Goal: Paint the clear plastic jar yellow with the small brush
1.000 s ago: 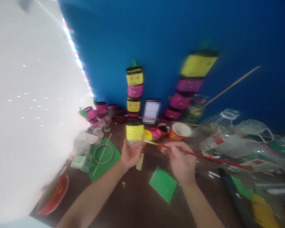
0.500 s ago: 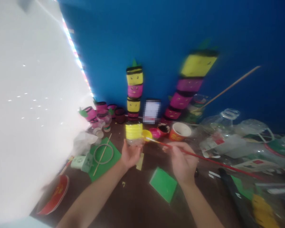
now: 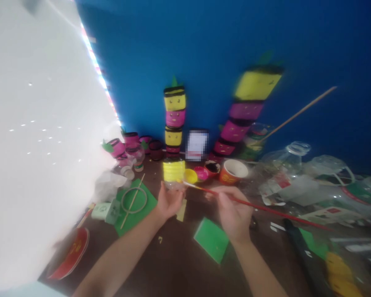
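My left hand (image 3: 170, 202) grips a clear plastic bottle piece (image 3: 173, 170) from below; yellow paint covers most of it, while the lower end is see-through. In my right hand (image 3: 233, 210) is a long red paintbrush (image 3: 259, 205), pinched near its front. Its yellow-tipped bristles touch or nearly touch the lower right side of the bottle piece. Just behind the brush tip sit a yellow paint pot (image 3: 191, 176), a pink paint pot (image 3: 201, 173) and a pot of dark paint (image 3: 212, 168). A red and white paper cup (image 3: 234, 171) stands to their right.
Painted yellow and pink face towers (image 3: 174, 119) lean at the blue wall, beside a blurred screen (image 3: 197, 145). Clear bottles (image 3: 297, 159) crowd the right. Green sheets (image 3: 212, 240), a ring (image 3: 134, 201) with a stick, and a red lid (image 3: 70, 253) lie on the brown table.
The paintbrush and my right hand have shifted left, bringing the bristles from beside the yellow pot to the bottle piece. My left hand is nearly still.
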Demonstrator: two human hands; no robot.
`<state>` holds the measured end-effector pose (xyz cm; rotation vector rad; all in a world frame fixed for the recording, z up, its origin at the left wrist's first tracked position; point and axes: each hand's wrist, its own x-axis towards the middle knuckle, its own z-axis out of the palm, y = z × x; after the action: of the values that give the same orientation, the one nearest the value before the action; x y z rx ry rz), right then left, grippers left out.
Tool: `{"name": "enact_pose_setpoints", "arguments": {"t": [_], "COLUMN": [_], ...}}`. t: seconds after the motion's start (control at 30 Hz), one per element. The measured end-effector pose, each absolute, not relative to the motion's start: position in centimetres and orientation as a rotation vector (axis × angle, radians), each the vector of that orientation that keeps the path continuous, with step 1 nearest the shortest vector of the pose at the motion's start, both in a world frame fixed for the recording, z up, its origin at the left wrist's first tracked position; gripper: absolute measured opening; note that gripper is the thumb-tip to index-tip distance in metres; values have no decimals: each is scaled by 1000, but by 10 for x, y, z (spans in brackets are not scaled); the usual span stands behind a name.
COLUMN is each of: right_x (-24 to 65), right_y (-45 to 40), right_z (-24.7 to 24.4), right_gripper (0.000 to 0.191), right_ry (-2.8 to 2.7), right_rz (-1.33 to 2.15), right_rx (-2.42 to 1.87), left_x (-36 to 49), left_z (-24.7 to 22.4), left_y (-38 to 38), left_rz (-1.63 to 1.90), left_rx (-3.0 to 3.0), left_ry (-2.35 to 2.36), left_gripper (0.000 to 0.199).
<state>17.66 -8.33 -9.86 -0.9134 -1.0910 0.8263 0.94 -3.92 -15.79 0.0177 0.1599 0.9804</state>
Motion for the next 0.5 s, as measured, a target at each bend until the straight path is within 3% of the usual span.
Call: {"name": "enact_pose_setpoints", "arguments": {"t": [0.3,0.5], "right_x": [190,192], "right_y": [-70,-51], "right_z": [-110,-113], "right_gripper": [5,15], "right_ry": [-957,-980], "right_rz": [739,743], "right_rx": [-924,-1207], "left_x": [7,6], "left_z": [-156,-162], "left_y": [-39,-36], "left_rz": [974,1017], "left_rx": [72,88], "left_ry": [153,207], "left_gripper": [66,73]}}
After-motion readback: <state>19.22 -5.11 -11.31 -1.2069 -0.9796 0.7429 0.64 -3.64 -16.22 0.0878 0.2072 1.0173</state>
